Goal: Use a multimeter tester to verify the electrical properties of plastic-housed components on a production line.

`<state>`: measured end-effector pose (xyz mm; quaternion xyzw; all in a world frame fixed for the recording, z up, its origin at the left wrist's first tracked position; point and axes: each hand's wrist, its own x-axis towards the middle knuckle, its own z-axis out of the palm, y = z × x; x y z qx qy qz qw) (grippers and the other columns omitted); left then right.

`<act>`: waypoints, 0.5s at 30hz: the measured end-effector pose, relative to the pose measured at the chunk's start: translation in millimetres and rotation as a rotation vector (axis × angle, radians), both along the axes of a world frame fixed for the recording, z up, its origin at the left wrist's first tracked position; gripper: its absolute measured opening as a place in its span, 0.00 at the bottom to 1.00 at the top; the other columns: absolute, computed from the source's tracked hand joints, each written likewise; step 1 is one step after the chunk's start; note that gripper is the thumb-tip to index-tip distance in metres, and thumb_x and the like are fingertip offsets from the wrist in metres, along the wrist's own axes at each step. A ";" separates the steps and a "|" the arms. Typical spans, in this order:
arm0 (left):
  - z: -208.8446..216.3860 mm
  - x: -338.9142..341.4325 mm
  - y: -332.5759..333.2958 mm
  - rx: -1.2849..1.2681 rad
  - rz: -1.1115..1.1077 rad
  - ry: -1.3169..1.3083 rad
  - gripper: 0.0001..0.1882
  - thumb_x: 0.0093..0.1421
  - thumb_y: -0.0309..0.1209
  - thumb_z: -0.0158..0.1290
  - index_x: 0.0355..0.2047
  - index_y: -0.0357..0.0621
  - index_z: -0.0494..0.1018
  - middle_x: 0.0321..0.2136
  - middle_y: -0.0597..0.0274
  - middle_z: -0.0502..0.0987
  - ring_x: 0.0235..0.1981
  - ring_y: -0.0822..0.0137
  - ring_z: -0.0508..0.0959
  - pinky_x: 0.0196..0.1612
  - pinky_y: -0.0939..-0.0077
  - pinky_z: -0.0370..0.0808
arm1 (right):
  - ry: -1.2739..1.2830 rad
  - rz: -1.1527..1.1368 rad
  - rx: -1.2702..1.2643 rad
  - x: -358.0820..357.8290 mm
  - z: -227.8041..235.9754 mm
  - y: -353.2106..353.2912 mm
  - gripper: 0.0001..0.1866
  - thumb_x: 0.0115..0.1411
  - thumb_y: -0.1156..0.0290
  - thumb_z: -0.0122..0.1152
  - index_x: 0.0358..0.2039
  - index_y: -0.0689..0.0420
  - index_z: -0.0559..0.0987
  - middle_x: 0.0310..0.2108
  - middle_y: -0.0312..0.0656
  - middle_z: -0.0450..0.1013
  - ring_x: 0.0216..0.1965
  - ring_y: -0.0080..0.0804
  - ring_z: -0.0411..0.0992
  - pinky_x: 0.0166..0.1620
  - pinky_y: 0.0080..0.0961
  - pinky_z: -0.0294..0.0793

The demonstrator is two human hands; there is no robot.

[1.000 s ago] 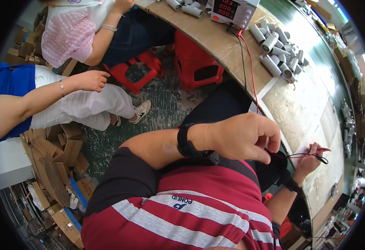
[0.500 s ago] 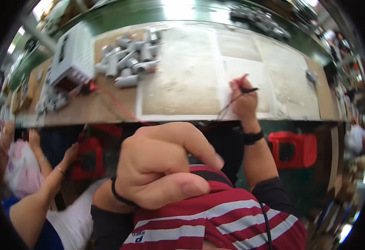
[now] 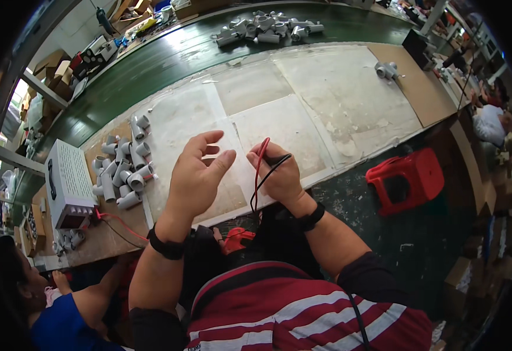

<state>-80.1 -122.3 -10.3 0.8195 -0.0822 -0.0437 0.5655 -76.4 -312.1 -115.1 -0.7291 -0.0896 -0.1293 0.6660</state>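
Note:
My right hand [image 3: 280, 178] is closed around a pair of test leads, one with a red lead [image 3: 260, 161] and one with a black lead [image 3: 276, 166]. They loop up over the fingers, and their cables hang down past the table's front edge. To its left, my left hand [image 3: 196, 172] is raised over the table, fingers bent and apart, with nothing in it. Left of that hand lies a pile of grey tubular parts [image 3: 108, 187] shaped like pipe fittings. Beyond the pile stands a grey metal instrument box [image 3: 69, 190] with a red cable [image 3: 118, 219] plugged into its front.
Worn pale sheets [image 3: 349, 99] cover the worktable. A grey fitting [image 3: 386, 71] sits near its right end. Behind runs a green conveyor belt [image 3: 174, 55] carrying more grey fittings [image 3: 267, 37]. A red stool [image 3: 411, 178] stands at right; a person in blue [image 3: 71, 316] is at lower left.
My left hand has gone from near my chest to above the table, its fingers opening. The view has turned, and the right hand now appears nearer my body, still holding the leads.

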 end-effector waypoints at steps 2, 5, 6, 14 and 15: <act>-11.4 34.8 3.4 0.197 0.019 -0.057 0.31 0.66 0.38 0.61 0.62 0.31 0.68 0.56 0.46 0.75 0.54 0.59 0.77 0.57 0.69 0.74 | 0.040 0.003 0.009 -0.9 4.6 -3.1 0.04 0.66 0.74 0.67 0.36 0.61 0.81 0.27 0.33 0.76 0.31 0.18 0.71 0.35 0.21 0.72; -28.1 92.2 18.0 0.402 0.107 -0.108 0.38 0.64 0.44 0.62 0.66 0.32 0.64 0.60 0.40 0.71 0.58 0.52 0.75 0.60 0.63 0.73 | 0.039 0.003 0.033 -1.2 10.8 -3.7 0.05 0.65 0.75 0.67 0.34 0.61 0.80 0.26 0.36 0.75 0.29 0.22 0.70 0.34 0.24 0.71; -37.3 115.6 23.7 0.402 0.155 -0.094 0.42 0.63 0.48 0.63 0.68 0.33 0.62 0.61 0.36 0.70 0.60 0.46 0.73 0.62 0.59 0.71 | 0.028 -0.005 0.043 -1.0 11.3 -4.0 0.05 0.65 0.75 0.66 0.33 0.62 0.79 0.24 0.39 0.73 0.27 0.25 0.68 0.32 0.26 0.70; -39.8 273.7 76.8 0.380 0.309 -0.061 0.48 0.67 0.60 0.54 0.72 0.34 0.56 0.69 0.38 0.63 0.72 0.49 0.61 0.71 0.61 0.60 | 0.058 -0.003 0.110 1.1 10.7 2.7 0.04 0.64 0.78 0.66 0.32 0.63 0.79 0.24 0.42 0.73 0.26 0.28 0.70 0.33 0.27 0.71; -42.4 290.1 82.3 0.291 0.318 -0.033 0.48 0.67 0.61 0.54 0.72 0.34 0.56 0.69 0.38 0.62 0.72 0.49 0.61 0.71 0.61 0.60 | 0.075 -0.001 0.128 1.0 13.4 3.2 0.04 0.63 0.78 0.66 0.32 0.63 0.79 0.25 0.42 0.73 0.27 0.28 0.70 0.33 0.27 0.72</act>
